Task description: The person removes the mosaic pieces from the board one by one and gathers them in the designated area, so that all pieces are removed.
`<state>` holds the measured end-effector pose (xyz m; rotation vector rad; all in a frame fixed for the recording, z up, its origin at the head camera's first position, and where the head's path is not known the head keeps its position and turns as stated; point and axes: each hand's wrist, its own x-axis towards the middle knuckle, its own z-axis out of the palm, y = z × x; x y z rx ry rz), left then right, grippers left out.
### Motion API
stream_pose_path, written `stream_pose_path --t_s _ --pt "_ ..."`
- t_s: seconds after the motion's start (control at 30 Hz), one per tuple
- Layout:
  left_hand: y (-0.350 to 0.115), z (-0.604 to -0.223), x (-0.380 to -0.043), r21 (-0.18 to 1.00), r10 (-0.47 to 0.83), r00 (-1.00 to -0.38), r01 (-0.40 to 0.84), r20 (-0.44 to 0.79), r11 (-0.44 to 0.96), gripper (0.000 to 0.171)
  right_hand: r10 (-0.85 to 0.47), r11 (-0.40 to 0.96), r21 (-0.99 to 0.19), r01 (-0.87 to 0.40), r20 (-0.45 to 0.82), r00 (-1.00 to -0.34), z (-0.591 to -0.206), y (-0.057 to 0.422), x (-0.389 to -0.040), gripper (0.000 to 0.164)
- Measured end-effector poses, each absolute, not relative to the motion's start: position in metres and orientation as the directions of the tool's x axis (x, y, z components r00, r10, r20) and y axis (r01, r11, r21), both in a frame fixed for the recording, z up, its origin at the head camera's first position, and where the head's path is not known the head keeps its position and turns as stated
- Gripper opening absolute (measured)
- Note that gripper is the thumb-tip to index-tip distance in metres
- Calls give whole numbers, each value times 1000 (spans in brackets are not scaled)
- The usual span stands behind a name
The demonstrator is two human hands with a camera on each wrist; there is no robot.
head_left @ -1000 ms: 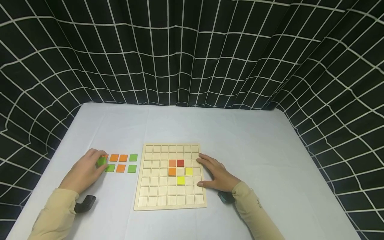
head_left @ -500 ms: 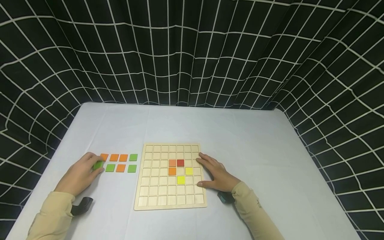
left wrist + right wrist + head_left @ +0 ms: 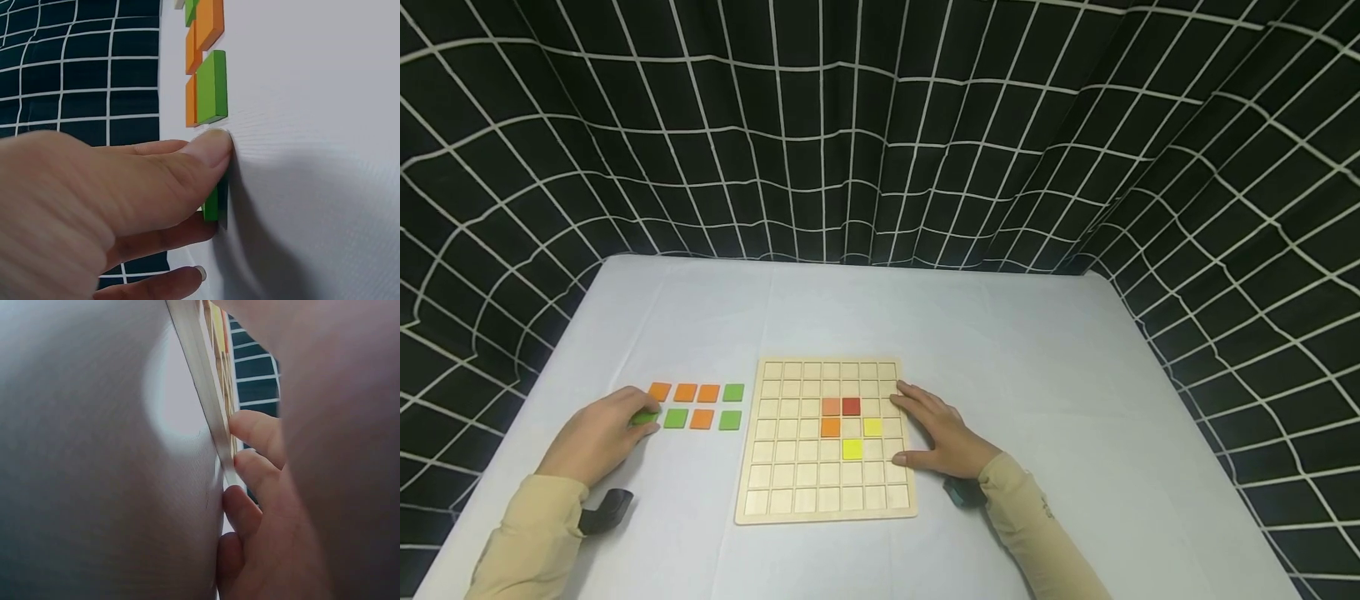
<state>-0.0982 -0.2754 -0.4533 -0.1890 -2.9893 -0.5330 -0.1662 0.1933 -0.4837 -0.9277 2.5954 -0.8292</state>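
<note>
At the left end of the front tile row, my left hand (image 3: 597, 435) pinches a green square tile (image 3: 644, 417) between thumb and fingers. The left wrist view shows this green tile (image 3: 211, 209) down at the table cloth, mostly covered by the thumb. Beside it lies another green tile (image 3: 675, 418), and behind it an orange tile (image 3: 659, 392). My right hand (image 3: 947, 437) rests with spread fingers on the right edge of the wooden grid board (image 3: 775, 475); in the right wrist view its fingers (image 3: 255, 432) touch the board's rim.
Several orange and green tiles lie in two rows left of the board. Set in its cells are a red tile (image 3: 851, 407), two orange-toned tiles and two yellow tiles. White cloth covers the table (image 3: 1037, 358); a dark gridded curtain (image 3: 820, 125) surrounds it.
My left hand has carried the green tile left and toward me, then down to the table at the row's left end, uncovering the orange tile behind. The right hand stays put.
</note>
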Motion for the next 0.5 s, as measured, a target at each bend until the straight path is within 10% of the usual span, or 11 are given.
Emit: stream_pose_path --t_s 0.5 --pt "-275 -454 -98 310 100 -989 128 104 942 22 -646 634 -594 -496 -54 -761 -485 194 -167 85"
